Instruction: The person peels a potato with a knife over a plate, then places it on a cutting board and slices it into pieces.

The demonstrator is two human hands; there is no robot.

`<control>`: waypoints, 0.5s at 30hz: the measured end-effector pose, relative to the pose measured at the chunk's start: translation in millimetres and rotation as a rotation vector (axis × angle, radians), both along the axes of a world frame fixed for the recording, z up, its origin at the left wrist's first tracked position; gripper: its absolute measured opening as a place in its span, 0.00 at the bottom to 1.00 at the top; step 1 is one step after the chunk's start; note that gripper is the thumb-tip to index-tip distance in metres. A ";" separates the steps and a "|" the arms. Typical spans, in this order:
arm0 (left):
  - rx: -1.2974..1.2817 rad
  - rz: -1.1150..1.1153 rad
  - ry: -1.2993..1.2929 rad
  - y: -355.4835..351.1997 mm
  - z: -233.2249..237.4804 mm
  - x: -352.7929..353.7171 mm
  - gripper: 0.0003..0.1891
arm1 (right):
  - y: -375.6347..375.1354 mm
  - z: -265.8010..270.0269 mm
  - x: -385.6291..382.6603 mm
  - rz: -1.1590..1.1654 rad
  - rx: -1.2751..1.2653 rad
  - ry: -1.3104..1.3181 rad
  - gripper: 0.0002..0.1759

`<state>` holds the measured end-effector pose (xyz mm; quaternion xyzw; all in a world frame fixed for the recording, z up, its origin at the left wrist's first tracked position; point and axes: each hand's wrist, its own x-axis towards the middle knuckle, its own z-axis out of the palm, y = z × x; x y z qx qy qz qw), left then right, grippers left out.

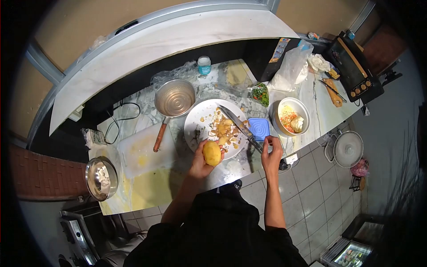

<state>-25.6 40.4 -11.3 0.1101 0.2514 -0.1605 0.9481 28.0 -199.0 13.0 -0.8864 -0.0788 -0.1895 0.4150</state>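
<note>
From where I stand, the left hand has its fingers closed round a yellow potato, at the lower edge of the white plate in the middle of the frame. The knife slants across the plate's right side, blade to the upper left, over scattered peelings. The right hand, right of centre, is curled by the handle's lower end; I can't tell whether its grip is shut on it.

What worries me is the potato: it looks bare and could be slick, so a loose grip might let it slip toward the near edge of the surface and the tiled floor. A bump to the handle could swing the blade, scatter peelings, or nudge the blue lid just beside it.
</note>
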 end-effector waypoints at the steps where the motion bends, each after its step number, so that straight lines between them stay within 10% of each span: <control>1: 0.004 0.000 -0.005 -2.3 -0.4 -0.5 0.22 | -2.9 -8.3 2.0 0.008 0.016 0.038 0.06; 5: 0.086 0.034 -0.029 -14.3 5.9 -9.5 0.23 | -7.8 -44.8 -0.5 0.066 -0.385 0.134 0.17; 15: 0.444 0.125 -0.037 -19.2 11.8 -48.1 0.24 | -4.8 -66.5 16.1 0.218 -0.423 0.139 0.17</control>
